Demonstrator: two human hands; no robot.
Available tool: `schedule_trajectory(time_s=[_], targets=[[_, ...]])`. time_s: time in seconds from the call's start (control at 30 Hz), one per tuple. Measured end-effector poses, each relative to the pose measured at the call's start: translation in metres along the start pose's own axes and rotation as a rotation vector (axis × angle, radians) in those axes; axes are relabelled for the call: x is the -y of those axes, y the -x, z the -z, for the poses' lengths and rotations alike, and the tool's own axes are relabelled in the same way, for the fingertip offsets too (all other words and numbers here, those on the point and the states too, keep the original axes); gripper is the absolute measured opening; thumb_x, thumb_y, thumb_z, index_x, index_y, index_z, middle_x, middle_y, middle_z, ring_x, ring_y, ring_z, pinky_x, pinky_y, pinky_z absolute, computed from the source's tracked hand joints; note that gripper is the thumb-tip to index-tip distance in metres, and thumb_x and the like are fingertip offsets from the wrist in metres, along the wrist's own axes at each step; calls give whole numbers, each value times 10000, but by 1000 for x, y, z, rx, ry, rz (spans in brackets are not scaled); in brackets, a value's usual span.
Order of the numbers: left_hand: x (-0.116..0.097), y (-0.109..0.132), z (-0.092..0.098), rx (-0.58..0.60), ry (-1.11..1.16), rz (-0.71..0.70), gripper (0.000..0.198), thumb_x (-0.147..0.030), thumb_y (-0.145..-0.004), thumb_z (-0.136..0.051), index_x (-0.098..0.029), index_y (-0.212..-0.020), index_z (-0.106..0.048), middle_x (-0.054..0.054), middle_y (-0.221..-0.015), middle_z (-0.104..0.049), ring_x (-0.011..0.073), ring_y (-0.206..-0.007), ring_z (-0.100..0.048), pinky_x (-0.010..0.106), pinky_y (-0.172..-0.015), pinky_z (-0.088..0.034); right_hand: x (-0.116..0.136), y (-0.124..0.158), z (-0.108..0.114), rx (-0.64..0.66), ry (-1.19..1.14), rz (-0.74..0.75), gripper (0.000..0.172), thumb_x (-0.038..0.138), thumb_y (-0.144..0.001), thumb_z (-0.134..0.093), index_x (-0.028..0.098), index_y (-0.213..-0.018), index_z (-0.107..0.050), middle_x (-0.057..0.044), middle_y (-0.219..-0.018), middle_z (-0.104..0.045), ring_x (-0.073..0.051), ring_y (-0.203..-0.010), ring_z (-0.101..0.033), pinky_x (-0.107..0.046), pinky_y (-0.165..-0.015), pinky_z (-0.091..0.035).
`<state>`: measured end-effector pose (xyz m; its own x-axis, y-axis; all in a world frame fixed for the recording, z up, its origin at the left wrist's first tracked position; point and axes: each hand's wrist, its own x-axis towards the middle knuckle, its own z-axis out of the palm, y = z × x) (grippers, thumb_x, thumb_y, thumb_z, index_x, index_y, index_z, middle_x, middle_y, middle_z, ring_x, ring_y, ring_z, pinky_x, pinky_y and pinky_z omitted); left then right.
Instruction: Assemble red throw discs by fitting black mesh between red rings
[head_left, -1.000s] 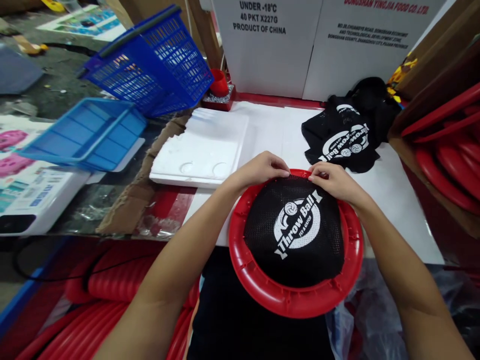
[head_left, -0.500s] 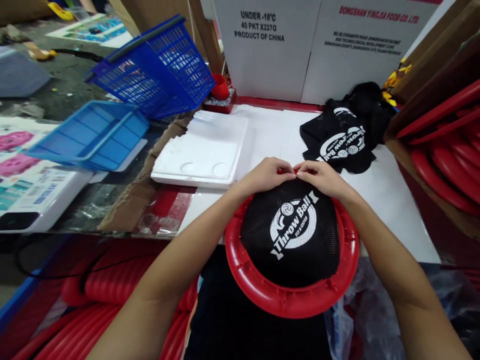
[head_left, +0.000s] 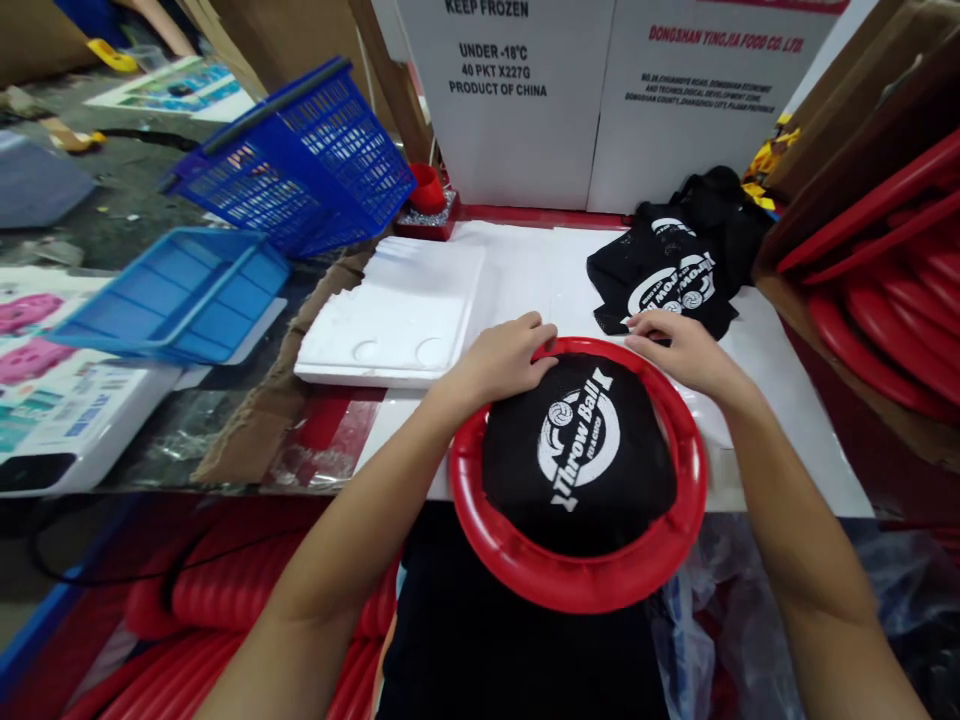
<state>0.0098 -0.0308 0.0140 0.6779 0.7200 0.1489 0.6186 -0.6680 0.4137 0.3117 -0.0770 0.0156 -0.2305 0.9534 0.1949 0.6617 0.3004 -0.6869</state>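
Observation:
A red plastic ring [head_left: 491,525] lies at the table's near edge, over my lap. Black mesh fabric [head_left: 517,460] printed "Throw Ball" spans its middle. My left hand [head_left: 510,358] is closed on the ring's far left rim, thumb on the near side. Off the rim to the right, my right hand [head_left: 679,348] is partly curled, a small gap between thumb and forefinger. Its fingertips are at the near edge of a pile of black printed mesh pieces [head_left: 622,265]; whether they touch the fabric I cannot tell.
A white foam slab [head_left: 405,300] lies left of the hands. Blue baskets [head_left: 300,170] and a light-blue bin [head_left: 172,300] stand further left. Red rings [head_left: 885,320] fill a carton at right, and more [head_left: 225,580] are stacked below the table. A white carton [head_left: 517,150] stands behind.
My right hand has let go of the ring's far rim and moved right toward the black mesh pile. My left hand has shifted left, still on the rim. The ring has turned slightly.

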Motion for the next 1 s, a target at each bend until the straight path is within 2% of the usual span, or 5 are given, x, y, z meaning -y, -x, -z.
schedule_trajectory(time_s=[0.2, 0.4, 0.63, 0.87, 1.0], targets=[[-1, 14, 41, 566, 385, 182, 430, -554, -917, -720, -232, -666, -583, 1, -545, -570, 157, -483, -528, 321, -531, -390, -25, 12, 22, 268, 253, -17, 214, 460, -906, -756, 268, -986, -807, -132, -1441, -627, -404, -1335, -578, -663, -1158, -451], [-18, -1, 6, 45, 203, -187, 259, -448, -935, -760, -205, -1025, -764, 122, -1163, -707, 289, -1118, -637, 444, -1013, -498, -8, 6, -19, 240, 146, 95, 210, 424, -924, -751, 223, -867, -738, -127, -1556, -564, -361, -1435, -534, -610, -1214, -417], [-4, 6, -7, 223, 300, -159, 214, -382, -976, -679, -182, -957, -754, 113, -1207, -668, 237, -1054, -656, 388, -991, -512, 1, 13, 9, 419, 17, 51, 309, 542, -964, -688, 248, -880, -735, -69, -1549, -608, -311, -1381, -615, -515, -1201, -437], [6, 5, 6, 150, 578, 141, 149, -337, -905, -732, -218, -927, -818, 43, -912, -812, 204, -850, -705, 337, -801, -531, -7, 10, 8, 275, -145, 20, 278, 506, -991, -640, 250, -908, -710, -57, -1148, -779, -319, -1328, -646, -472, -1129, -484], [13, 4, 5, 184, 667, 198, 161, -333, -879, -747, -208, -922, -838, 60, -940, -832, 218, -883, -729, 350, -822, -550, -8, 12, 8, 273, -148, -38, 272, 479, -995, -610, 240, -905, -704, -62, -1200, -780, -313, -1202, -693, -481, -1070, -515]])
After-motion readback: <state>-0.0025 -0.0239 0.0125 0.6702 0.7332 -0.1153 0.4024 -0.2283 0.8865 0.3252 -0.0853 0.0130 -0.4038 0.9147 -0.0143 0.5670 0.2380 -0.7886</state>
